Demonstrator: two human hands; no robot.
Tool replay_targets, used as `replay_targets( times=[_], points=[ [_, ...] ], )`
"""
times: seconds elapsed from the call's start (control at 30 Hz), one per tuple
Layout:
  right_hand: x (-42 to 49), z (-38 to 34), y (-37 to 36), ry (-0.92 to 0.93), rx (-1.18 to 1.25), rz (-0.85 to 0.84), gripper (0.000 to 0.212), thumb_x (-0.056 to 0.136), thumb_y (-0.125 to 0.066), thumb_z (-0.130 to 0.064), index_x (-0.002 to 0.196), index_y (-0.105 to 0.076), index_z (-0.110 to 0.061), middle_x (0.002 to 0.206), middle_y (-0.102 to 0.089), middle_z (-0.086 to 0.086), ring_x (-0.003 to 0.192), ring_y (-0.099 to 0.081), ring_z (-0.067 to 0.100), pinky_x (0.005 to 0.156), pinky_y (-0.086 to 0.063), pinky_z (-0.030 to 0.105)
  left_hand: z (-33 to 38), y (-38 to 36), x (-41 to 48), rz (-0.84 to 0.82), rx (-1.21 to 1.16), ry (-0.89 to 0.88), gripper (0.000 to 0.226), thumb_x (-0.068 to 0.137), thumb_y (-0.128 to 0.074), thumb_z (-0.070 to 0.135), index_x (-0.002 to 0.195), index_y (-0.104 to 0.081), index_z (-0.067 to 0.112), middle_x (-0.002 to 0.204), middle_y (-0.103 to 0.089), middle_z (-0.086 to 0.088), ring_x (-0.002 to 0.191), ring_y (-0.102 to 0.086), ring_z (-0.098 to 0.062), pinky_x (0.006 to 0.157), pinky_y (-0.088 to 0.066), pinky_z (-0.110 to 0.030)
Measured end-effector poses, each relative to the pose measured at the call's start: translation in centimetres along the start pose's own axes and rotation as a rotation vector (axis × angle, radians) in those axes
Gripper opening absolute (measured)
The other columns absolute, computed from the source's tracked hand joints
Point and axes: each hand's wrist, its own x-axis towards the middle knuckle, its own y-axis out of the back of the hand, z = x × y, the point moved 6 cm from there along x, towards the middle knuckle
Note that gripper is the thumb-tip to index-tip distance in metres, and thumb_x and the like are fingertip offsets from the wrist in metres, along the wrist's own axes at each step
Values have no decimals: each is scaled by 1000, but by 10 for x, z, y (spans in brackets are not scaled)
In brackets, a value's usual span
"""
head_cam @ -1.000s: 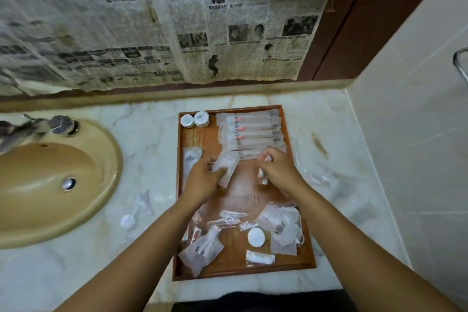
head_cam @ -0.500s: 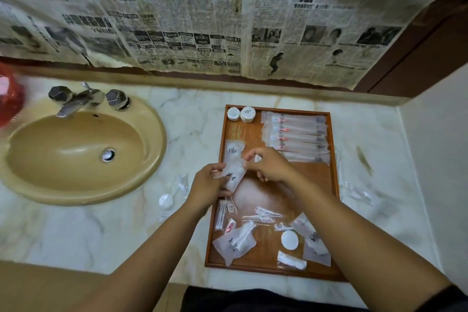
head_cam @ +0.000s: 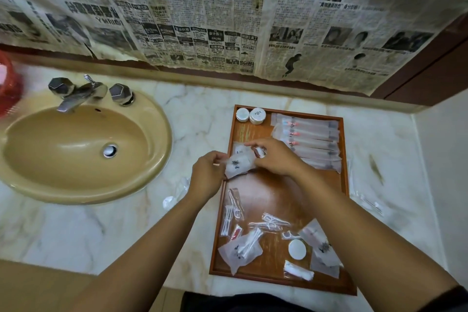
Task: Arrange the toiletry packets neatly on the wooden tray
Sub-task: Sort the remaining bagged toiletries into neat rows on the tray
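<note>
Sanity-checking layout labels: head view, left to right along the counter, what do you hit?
Red object at the edge → faucet → sink → left hand → frosted packet held by both hands → right hand → row of long packets → tray's right rim.

two bare forearms, no watch or rings, left hand (head_cam: 206, 177), right hand (head_cam: 276, 158), maybe a dark sleeve edge (head_cam: 455, 295) near the right elbow, dark clothing (head_cam: 240, 303) below

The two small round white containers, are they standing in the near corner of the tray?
No, the two round containers stand in the far left corner of the wooden tray.
</note>
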Motion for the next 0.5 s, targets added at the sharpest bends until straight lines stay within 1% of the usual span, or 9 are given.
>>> replay_targets(
  times=[0.07,0.1,0.13,0.23,0.27,0.3,0.33,0.4,0.5],
  points=[
    [0,-4,-1,30,-41,-35,43,86,-77,-18,126,-70,-30,129,-66,-11,117,-56,6,98,-43,24,15,0,9,-56,186,-126,24,96,-62,10,116,-71,20,106,-71,6,93,-66,-10,78,-48,-11],
    [0,-6,-2,34,-42,-52,35,86,-79,-23,121,-73,-29,123,-69,-10,112,-59,7,95,-44,25,24,0,14,-91,215,-172,27,97,-62,10,120,-70,21,106,-72,6,93,-64,-8,74,-43,-4],
    [0,-6,-4,23,-31,-51,27,87,-80,-28,114,-76,-29,115,-71,-10,105,-61,6,90,-45,25,31,0,19,-122,228,-209,28,97,-64,11,123,-68,21,106,-72,6,92,-64,-7,71,-41,-2],
    [-4,1,-6,-71,135,6,9,89,-77,-33,94,-77,-26,85,-70,-17,67,-60,-2,70,-45,24,49,3,33,-138,218,-289,31,95,-68,13,125,-66,22,105,-75,8,89,-66,-5,77,-45,-6],
    [-6,4,-9,-109,214,11,9,89,-77,-31,92,-76,-23,74,-69,-16,55,-57,2,61,-46,24,52,4,37,-127,193,-300,31,95,-69,12,124,-66,22,104,-76,9,90,-67,-4,81,-49,-11],
    [-9,7,-12,-143,288,8,10,89,-79,-29,93,-76,-21,65,-68,-13,50,-56,8,54,-46,25,53,5,41,-123,162,-304,31,94,-71,11,123,-67,22,102,-76,10,91,-68,-3,85,-51,-15],
    [-13,9,-16,-170,349,9,12,87,-80,-29,94,-75,-21,62,-67,-8,49,-55,13,51,-45,26,55,3,43,-132,129,-307,31,93,-72,10,121,-67,23,100,-77,10,92,-69,-2,87,-53,-18],
    [-17,11,-24,-207,436,40,17,84,-83,-29,97,-74,-22,66,-67,0,50,-54,17,50,-45,28,55,-3,44,-170,75,-311,29,93,-73,10,118,-67,24,96,-77,10,93,-70,-1,86,-54,-19],
    [-17,15,-33,-258,511,90,21,84,-84,-29,100,-74,-20,60,-64,-3,48,-51,16,50,-43,29,53,-9,46,-172,-25,-307,25,93,-74,12,114,-69,23,91,-78,9,91,-72,-3,86,-56,-22]
  ],
)
